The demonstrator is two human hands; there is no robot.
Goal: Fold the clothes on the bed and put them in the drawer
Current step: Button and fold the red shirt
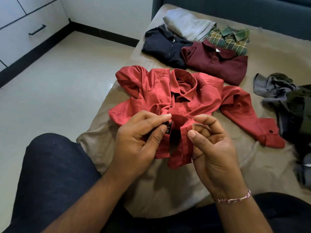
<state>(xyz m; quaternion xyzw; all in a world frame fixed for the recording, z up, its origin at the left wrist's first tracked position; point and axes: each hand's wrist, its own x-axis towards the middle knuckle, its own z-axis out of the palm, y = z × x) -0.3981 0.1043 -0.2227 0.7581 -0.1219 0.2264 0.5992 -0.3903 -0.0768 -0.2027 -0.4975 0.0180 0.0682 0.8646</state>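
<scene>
Pinching the crumpled, satiny red shirt (168, 93), left hand (139, 140) and right hand (213, 148) grip its folded hem.

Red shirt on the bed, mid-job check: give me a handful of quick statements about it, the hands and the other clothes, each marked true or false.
1. The red shirt lies crumpled and unfolded on the bed. True.
2. The left hand pinches the shirt at its black label. True.
3. The right hand rests flat on the maroon shirt. False: it pinches the red shirt's near edge, well clear of the maroon one.
4. The folded maroon shirt lies beyond the red one, beside a dark shirt. True.
5. The drawer stands open. False: it is closed.
6. The checked green shirt lies on the floor. False: it lies on the bed.
</scene>
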